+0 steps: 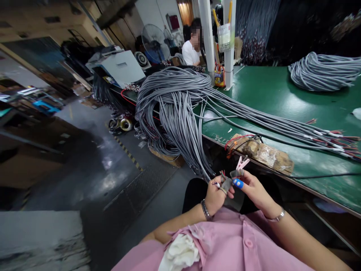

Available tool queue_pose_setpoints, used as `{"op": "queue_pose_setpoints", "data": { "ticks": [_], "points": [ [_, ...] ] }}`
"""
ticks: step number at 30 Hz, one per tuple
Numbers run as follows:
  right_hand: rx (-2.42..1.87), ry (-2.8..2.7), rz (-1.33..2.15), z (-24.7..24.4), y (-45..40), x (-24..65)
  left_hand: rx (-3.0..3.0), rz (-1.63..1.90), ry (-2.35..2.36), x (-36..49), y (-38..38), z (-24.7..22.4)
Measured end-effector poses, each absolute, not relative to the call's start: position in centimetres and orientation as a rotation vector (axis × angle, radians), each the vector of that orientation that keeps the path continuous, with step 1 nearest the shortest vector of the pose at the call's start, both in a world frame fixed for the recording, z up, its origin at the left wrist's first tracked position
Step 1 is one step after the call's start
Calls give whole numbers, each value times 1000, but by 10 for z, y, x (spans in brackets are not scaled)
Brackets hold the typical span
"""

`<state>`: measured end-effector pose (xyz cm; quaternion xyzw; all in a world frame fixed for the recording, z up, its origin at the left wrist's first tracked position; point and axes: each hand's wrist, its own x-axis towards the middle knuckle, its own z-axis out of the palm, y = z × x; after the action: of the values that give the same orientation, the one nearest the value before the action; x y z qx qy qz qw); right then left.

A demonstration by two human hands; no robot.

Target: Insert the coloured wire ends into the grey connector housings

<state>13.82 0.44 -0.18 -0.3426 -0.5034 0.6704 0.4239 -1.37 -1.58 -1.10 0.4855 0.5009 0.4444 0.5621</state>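
Note:
My left hand point(216, 195) pinches the stripped end of a grey cable point(197, 158), with thin coloured wires sticking out above my fingers. My right hand point(255, 190) is closed on small pink-handled snips point(241, 165), blades close to those wire ends; a blue cover sits on one fingertip and grey covers on others. The cable belongs to a large bundle of grey cables point(175, 101) that drapes off the green table point(270, 94) and hangs beside my lap.
A worn wooden block point(265, 153) with red wire lies at the table's front edge. The bundle's stripped ends point(338, 141) fan out at right; another grey coil point(324, 71) lies far right. A person in a white shirt point(191, 49) sits beyond, near a fan point(153, 43).

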Motion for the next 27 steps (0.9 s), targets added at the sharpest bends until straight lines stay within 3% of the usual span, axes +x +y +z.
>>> {"op": "queue_pose_setpoints", "data": {
  "ticks": [6, 12, 19, 27],
  "points": [
    [-861, -883, 1663, -7, -7, 124, 1134, 993, 1081, -13, -14, -12],
    [-829, -1074, 1889, -8, 2, 128, 1185, 776, 995, -15, -17, -10],
    [-845, -821, 1792, -18, 1, 129, 1004, 961, 1035, -18, -19, -10],
    [-973, -1077, 1693, -2, 1, 128, 1035, 985, 1022, -18, -19, -16]
  ]
}}
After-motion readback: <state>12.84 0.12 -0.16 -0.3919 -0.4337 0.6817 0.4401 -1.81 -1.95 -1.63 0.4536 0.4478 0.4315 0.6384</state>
